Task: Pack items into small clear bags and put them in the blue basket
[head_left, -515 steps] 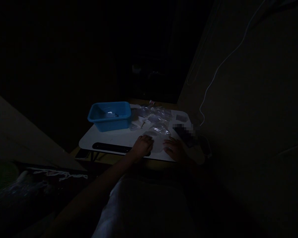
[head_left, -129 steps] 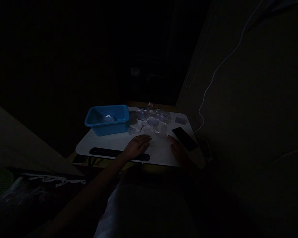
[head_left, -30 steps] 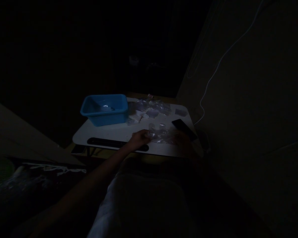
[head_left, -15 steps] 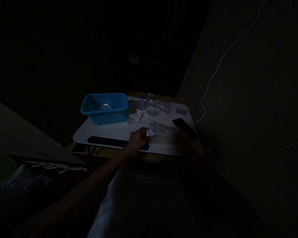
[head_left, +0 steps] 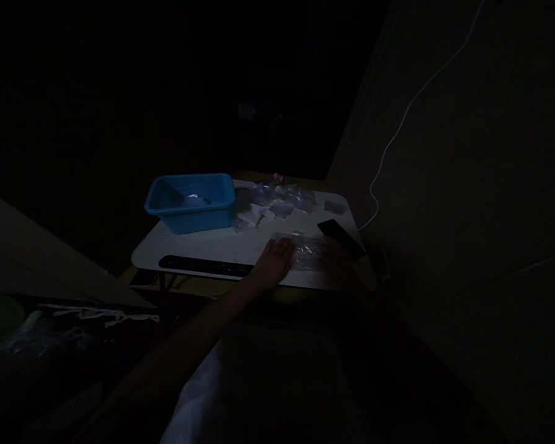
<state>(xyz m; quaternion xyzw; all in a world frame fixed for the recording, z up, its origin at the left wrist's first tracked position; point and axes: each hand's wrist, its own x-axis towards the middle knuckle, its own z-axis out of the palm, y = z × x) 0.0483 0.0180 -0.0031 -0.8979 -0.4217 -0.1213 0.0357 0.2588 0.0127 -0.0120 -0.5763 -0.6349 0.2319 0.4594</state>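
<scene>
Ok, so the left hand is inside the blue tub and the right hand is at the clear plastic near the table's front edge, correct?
No: the head view shows the left hand outside the blue tub, at the left part of the clear plastic. The right hand is there too, near the front edge of the table.

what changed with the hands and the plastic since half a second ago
The left hand has moved right and seems to have let go of the bunched end of the clear plastic, lying flatter over its left part. The right hand stays at the other end, too dark to judge its grip. Blue basin, phone and plastic pile: unchanged.
</scene>
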